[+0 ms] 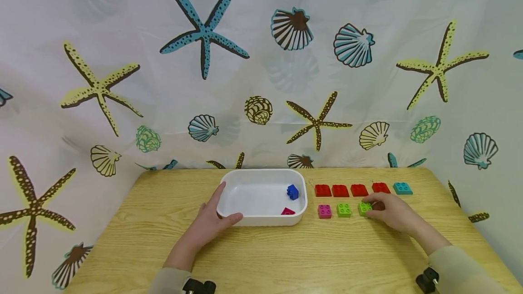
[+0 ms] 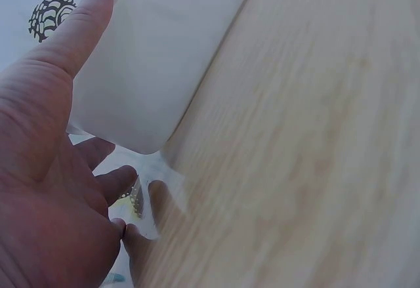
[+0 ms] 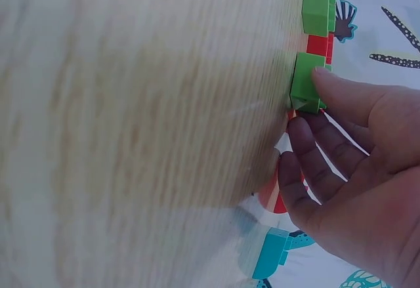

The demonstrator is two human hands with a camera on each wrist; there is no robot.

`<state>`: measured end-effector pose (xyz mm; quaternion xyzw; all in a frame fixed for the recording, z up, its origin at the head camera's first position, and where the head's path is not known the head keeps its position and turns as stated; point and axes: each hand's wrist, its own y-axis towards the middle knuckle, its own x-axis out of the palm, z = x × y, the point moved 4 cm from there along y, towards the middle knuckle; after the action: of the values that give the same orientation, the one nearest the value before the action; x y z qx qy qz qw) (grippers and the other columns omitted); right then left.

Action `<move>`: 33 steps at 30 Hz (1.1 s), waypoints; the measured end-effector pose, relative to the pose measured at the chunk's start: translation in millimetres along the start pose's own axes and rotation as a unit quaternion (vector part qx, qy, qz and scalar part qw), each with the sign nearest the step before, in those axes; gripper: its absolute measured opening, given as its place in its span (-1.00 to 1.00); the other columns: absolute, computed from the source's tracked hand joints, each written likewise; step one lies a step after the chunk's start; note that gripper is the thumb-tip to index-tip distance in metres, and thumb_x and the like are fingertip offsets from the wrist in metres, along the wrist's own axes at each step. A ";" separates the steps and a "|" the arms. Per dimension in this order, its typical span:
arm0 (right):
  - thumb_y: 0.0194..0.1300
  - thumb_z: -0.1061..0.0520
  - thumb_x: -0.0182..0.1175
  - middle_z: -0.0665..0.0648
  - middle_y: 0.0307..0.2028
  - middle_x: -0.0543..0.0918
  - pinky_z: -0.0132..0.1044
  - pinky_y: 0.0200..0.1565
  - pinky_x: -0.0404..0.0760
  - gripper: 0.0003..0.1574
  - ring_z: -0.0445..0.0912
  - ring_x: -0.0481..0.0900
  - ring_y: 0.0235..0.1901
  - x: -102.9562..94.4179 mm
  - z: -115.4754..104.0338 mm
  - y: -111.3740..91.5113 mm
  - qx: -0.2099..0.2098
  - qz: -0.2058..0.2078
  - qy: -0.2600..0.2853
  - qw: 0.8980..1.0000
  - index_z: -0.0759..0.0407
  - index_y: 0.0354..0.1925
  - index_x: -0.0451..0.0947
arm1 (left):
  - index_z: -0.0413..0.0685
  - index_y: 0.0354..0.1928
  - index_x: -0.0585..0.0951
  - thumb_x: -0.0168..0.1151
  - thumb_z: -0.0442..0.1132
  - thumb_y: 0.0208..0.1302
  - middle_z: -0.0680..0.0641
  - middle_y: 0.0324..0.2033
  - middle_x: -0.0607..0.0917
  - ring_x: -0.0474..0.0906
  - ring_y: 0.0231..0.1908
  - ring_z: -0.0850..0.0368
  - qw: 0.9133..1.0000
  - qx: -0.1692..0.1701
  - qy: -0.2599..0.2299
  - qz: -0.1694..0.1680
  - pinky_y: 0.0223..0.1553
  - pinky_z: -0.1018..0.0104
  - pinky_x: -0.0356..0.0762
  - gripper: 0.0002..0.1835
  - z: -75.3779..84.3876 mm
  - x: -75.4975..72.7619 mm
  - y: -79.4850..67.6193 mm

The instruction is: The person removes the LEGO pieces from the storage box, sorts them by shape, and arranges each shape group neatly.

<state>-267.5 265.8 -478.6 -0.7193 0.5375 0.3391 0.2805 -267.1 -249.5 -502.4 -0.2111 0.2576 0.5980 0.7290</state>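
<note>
My left hand (image 1: 209, 221) rests at the left end of a white tray (image 1: 261, 221), its thumb along the near side and its fingers extended beside the end wall. In the left wrist view the thumb lies against the tray's wall (image 2: 144, 58). On the right, my right hand (image 1: 393, 212) pinches a lime green building brick (image 1: 363, 209) at the end of the near row. The right wrist view shows the thumb on that green brick (image 3: 305, 81); the fingers reach round its far side, partly hidden. The brick stands on the table.
Inside the tray lie a blue brick (image 1: 292, 192) and a magenta brick (image 1: 288, 211). Beside the held brick stand another green brick (image 1: 344, 210) and a pink brick (image 1: 324, 212). Behind them are several red bricks (image 1: 340, 190) and a turquoise brick (image 1: 402, 188). A patterned curtain (image 1: 245, 103) borders the table.
</note>
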 end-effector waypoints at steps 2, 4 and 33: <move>0.49 0.18 0.46 0.23 0.08 0.75 0.11 0.13 0.70 -0.55 0.08 0.67 -0.01 0.2 0.3 -0.2 0.002 0.001 0.001 1.000 0.32 0.26 0.70 | 0.01 0.82 -0.16 0.50 0.23 0.43 -0.27 0.75 0.03 0.03 0.68 -0.39 1.000 0.001 0.001 0.001 0.62 -0.42 -0.52 0.27 -0.7 0.3 0.6; 0.49 0.18 0.47 0.23 0.08 0.74 0.10 0.13 0.70 -0.55 0.07 0.67 -0.02 0.5 0.4 -0.3 0.005 0.001 0.003 1.000 0.31 0.26 0.70 | 0.01 0.82 -0.16 0.49 0.23 0.43 -0.27 0.75 0.04 0.04 0.68 -0.39 1.000 0.002 0.002 0.002 0.62 -0.42 -0.52 0.27 -1.2 0.4 1.0; 0.56 0.11 0.42 0.39 0.37 0.63 0.33 0.31 0.60 -0.37 0.39 0.57 0.33 -17.9 -31.5 -4.7 -0.015 0.068 0.022 0.997 0.31 0.45 0.56 | 0.01 0.82 -0.16 0.51 0.24 0.42 -0.27 0.75 0.04 0.04 0.68 -0.38 1.000 -0.003 0.002 0.002 0.62 -0.43 -0.52 0.28 -0.4 1.0 1.4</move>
<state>-260.6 253.3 -445.1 -0.6923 0.5860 0.3500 0.2341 -268.4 -248.7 -503.4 -0.2140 0.2573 0.6001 0.7266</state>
